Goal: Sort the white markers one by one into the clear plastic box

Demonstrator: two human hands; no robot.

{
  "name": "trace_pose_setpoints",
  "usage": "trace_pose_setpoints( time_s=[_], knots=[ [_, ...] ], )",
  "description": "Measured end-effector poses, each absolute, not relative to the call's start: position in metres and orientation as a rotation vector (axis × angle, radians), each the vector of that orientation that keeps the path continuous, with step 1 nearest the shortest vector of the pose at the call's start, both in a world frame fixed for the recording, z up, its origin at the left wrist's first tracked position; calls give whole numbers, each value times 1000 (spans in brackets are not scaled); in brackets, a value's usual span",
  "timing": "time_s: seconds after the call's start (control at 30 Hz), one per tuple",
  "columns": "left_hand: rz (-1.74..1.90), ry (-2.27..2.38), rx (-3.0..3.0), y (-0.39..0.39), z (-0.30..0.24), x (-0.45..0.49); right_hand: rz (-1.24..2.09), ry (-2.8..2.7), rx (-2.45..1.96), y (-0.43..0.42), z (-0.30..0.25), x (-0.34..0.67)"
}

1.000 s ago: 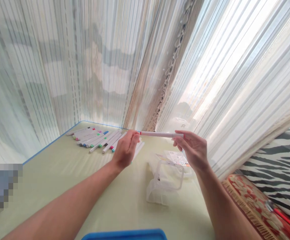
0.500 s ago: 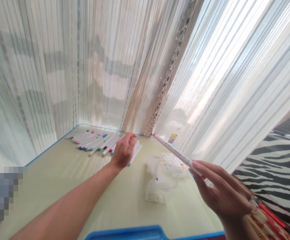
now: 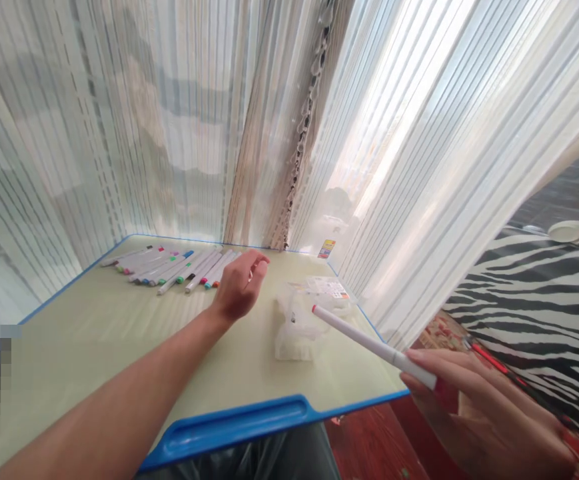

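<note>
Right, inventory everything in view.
Table: 1, pale green with blue rim, centre
Held marker: 1, white with red tip, lower right
Loose markers: several, white with coloured ends, table's far left
Clear plastic case: 1, colourless, table's right half
Printed sheet: 1, white, by the case
Label: 1, yellow and blue, far right corner
Striped curtains: count unclear, whitish, behind table
Zebra-striped cloth: 1, black and white, right
Floor: 1, red, below right
Left hand: 1, bare, over table
Right hand: 1, bare, holding marker
</note>
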State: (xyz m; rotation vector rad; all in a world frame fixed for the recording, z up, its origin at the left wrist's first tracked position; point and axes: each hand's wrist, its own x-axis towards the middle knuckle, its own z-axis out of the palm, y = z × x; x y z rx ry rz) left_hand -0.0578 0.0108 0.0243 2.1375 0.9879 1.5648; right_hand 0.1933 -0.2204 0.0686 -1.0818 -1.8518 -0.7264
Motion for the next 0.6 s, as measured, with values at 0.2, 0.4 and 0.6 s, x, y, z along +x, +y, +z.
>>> trace_pose_setpoints(
  time_s=[0.2,0.4,0.6],
  knots=[
    [1533,810,2247,4,25,-55,-703,-2007,-1101,-193,71,164],
    [1509,814,2303,9,21,-58,-712,-2033,-1129,-159,62,143],
    [1488,861,2300,12,22,-58,-693,-2057,-1240,-145,50,133]
  ],
)
